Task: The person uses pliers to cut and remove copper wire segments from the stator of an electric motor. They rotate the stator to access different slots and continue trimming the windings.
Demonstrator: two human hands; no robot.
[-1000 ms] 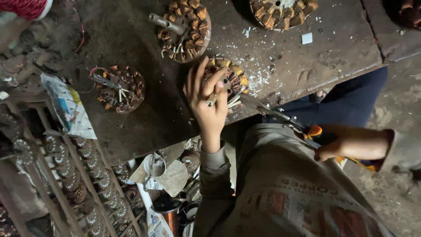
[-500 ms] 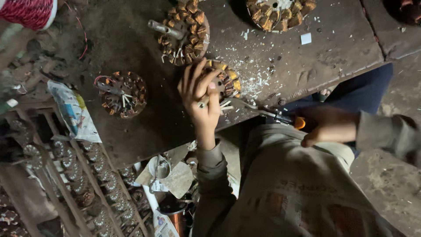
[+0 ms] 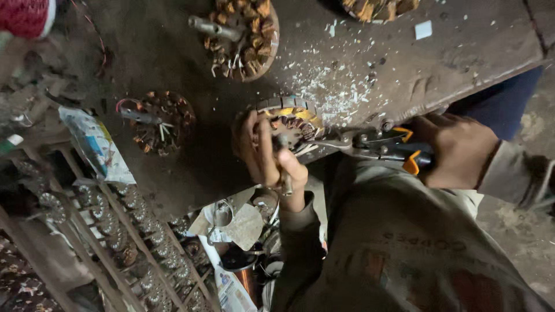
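A round motor stator (image 3: 292,118) with copper windings and a steel shaft lies at the near edge of a dark workbench (image 3: 173,52). My left hand (image 3: 263,151) grips it by the shaft and rim. My right hand (image 3: 457,150) is closed on orange-and-black handled pliers (image 3: 376,145), whose jaws reach into the stator's windings from the right.
Two more wound stators (image 3: 159,121) (image 3: 243,34) lie on the bench, a third (image 3: 373,7) at the top edge. White scraps (image 3: 335,95) litter the bench. A rack of small stators (image 3: 121,231) stands at lower left, with tins and papers (image 3: 237,254) below.
My left hand has dropped from on top of the stator to grip its near side and shaft. My right hand brought the pliers in from the right until the jaws reached the windings.
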